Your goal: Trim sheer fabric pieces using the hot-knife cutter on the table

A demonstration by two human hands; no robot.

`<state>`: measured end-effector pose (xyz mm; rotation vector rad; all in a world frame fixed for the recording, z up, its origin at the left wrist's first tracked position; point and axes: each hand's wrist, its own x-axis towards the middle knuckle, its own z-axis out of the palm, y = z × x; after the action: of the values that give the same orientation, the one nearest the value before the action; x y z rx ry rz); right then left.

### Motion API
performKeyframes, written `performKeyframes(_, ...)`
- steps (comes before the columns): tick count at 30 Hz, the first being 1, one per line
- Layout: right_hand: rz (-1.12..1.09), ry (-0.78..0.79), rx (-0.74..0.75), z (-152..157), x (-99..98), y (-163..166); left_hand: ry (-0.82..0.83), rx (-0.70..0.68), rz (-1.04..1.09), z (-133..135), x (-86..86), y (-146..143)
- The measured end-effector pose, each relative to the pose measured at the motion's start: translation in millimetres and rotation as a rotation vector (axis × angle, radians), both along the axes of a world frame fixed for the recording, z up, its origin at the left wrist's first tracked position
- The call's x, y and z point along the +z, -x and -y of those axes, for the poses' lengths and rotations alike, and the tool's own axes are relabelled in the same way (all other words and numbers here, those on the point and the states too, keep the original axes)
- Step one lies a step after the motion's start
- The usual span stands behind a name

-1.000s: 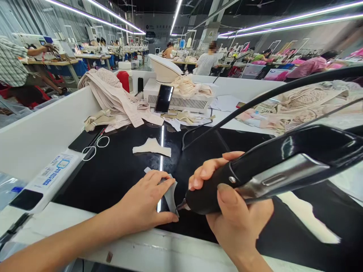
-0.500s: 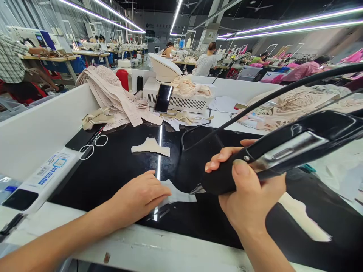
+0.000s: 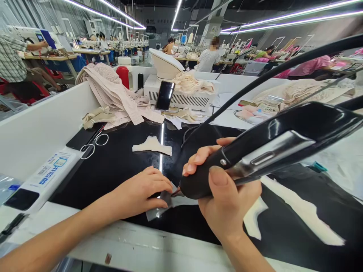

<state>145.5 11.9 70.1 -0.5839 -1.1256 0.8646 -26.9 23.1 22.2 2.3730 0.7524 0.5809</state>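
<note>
My right hand [image 3: 227,204] is wrapped around a black corded hand tool [image 3: 272,139] with a silver lever and a thin metal tip. The tip points left and down at a thin grey-white sheet piece [image 3: 184,200] on the black work surface [image 3: 113,177]. At the left end of that piece, my left hand [image 3: 141,192] has its fingers bent, thumb and forefinger at a dark grey raised part beside the tip. Whether the tip touches the piece is unclear. Farther back lies a cream cut piece [image 3: 152,146].
Cream strips [image 3: 306,211] and a smaller cream piece [image 3: 255,217] lie right of my hand. Beige fabric [image 3: 113,94], a phone [image 3: 165,95] and a white vented machine [image 3: 190,101] stand behind. White elastic loops [image 3: 95,145] lie left. A black cable arches over the right side.
My right hand and the tool have moved left, bringing the tip up to my left fingers. My left thumb and forefinger have spread around the raised part. A smaller cream piece is now uncovered.
</note>
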Motion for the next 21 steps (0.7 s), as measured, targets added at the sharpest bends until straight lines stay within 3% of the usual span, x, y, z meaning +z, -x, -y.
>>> performKeyframes(21, 0.009, 0.005, 0.055, 13, -0.2, -10, 0.032, 0.025, -0.079, 0, 3.2, 1)
